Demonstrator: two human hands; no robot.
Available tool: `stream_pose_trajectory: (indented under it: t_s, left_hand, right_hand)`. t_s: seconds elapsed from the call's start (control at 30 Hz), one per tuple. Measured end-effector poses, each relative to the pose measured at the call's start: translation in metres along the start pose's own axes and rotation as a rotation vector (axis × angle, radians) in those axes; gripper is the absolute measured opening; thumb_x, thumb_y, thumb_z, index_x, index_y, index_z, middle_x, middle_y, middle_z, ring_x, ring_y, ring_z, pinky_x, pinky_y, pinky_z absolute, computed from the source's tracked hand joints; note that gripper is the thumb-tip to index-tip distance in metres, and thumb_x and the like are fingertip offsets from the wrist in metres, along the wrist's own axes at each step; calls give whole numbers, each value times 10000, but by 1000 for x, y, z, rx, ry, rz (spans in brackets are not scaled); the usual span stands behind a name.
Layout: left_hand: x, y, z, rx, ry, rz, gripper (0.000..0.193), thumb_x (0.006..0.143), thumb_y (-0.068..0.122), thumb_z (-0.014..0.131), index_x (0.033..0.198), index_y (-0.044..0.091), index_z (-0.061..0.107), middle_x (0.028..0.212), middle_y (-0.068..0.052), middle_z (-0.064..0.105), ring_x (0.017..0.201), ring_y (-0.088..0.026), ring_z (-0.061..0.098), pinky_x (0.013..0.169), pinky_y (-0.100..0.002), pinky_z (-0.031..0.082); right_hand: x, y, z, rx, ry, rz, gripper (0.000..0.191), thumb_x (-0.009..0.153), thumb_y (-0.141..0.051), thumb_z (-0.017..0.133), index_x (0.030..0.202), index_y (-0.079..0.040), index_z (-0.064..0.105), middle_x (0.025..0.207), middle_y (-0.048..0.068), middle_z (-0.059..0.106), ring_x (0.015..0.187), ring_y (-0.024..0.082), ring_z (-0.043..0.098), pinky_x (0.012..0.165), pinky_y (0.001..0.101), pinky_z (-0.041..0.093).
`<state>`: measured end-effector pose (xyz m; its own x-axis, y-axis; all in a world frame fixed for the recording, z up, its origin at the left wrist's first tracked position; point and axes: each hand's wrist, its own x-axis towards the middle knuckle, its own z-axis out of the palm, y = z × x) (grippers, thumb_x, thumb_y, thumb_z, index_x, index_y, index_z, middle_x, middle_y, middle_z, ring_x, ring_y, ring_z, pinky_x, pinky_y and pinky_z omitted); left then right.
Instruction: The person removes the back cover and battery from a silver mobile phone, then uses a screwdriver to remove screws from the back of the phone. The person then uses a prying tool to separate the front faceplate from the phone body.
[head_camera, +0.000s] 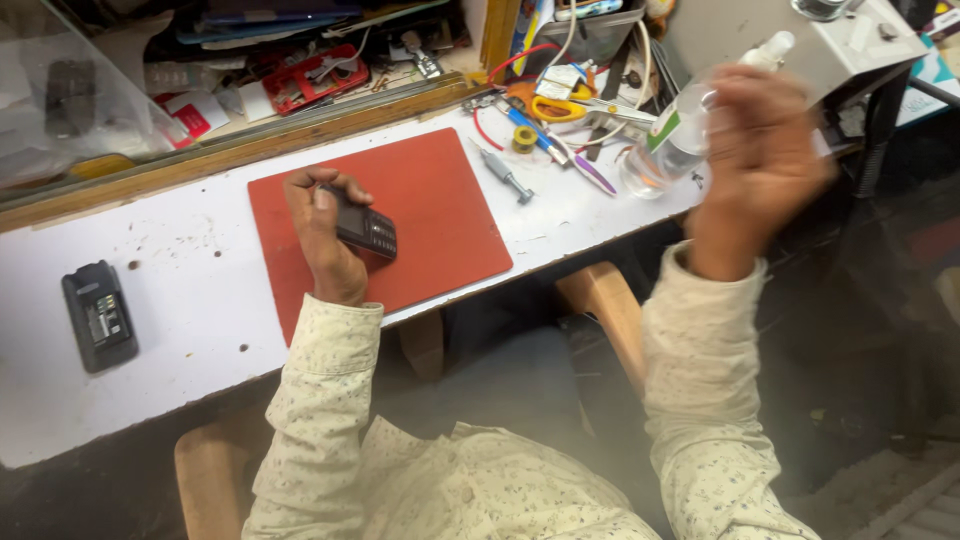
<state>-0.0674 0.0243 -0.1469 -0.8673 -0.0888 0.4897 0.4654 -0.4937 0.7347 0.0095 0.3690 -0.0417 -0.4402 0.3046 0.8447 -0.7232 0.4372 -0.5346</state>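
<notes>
Head view: left hand (322, 232) clasps a dark keypad phone (366, 230); right hand (758, 150) grips a clear bottle (682, 135)

A small dark keypad phone (366, 231) is lying tilted, keys up, over the red mat (440, 215) near the middle of the counter, gripped at its left end. A clear plastic bottle (690, 125) with a white nozzle is being held slanted and blurred above the counter's right end.
</notes>
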Motion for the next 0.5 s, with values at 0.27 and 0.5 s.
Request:
stream_pose_trajectory:
  t_s: [0.27,0.5]
  left_hand:
    - [-3,-4,-1,5,-26,7,334,1096,395,480,1198,77,470,1008,-78,496,954,-173,502,946,-347,467]
    - [-4,0,7,47,-26,11,333,1105,398,456,1177,74,478,995,-78,517,948,-175,517,929,-343,474]
  right_hand:
    - [37,46,-111,-492,135,-22,249,1017,108,675,1252,27,664,1273,65,618,1111,143,641,876,252,574]
    - [74,48,-111,-830,-134,-303,250,914,132,672,1149,49,684,1307,152,651,1195,301,647,928,392,505]
